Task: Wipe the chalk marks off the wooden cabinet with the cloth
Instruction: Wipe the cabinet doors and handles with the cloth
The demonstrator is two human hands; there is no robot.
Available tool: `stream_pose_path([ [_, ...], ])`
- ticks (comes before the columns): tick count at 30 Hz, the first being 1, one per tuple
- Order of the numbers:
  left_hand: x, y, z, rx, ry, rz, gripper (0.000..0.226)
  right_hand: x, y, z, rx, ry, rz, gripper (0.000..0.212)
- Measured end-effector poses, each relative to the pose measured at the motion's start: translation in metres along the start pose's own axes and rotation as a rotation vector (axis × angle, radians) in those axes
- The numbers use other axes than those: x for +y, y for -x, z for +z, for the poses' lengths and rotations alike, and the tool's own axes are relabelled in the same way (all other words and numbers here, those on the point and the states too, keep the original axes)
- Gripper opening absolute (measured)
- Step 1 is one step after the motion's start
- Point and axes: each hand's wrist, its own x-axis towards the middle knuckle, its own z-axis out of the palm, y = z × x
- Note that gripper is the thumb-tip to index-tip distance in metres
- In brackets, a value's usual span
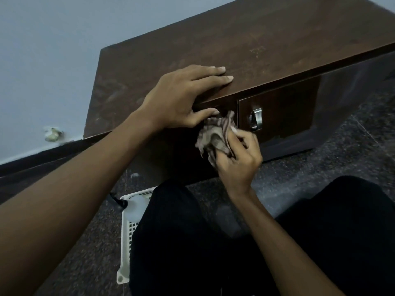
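1. Legs (pixel 213 242) in black trousers: filling the bottom of the view, nearest the camera, bent over the speckled dark floor (pixel 352 150).
2. White plastic basket (pixel 125 242): lying on the floor just beside the left leg and partly hidden by it; a translucent bottle (pixel 136 210) with a dark nozzle is lying in it.
3. Left hand (pixel 181 99): lying spread and flat at the front edge of the wooden cabinet (pixel 235 39) top, fingers stretching along that edge, thumb hanging down over the front face. It is holding nothing.
4. Right hand (pixel 237 157): curling tightly around the cloth (pixel 215 135), gripping it in a bunch.
5. Cloth: striped, brownish, crumpled; pressing against the cabinet's front face just below the top's front edge, touching the left thumb, at the left-hand drawer front.
6. Metal handle (pixel 256 119): sitting on the right-hand drawer front, just beside the cloth.
7. Chalk marks (pixel 257 51): showing faintly on the cabinet top, toward its middle, well apart from the cloth.
8. Pale wall (pixel 42 60): standing behind the cabinet.
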Motion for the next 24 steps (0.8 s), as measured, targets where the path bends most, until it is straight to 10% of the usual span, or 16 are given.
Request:
stream_pose_path([
  [13,0.001,-0.002,-0.001,-0.020,0.025,-0.031,0.064,0.022,0.031,0.000,-0.158,-0.038,0.412,0.042],
  [24,0.001,0.000,-0.001,-0.017,0.016,-0.018,0.063,-0.023,-0.022,-0.003,-0.148,-0.103,0.341,0.053],
])
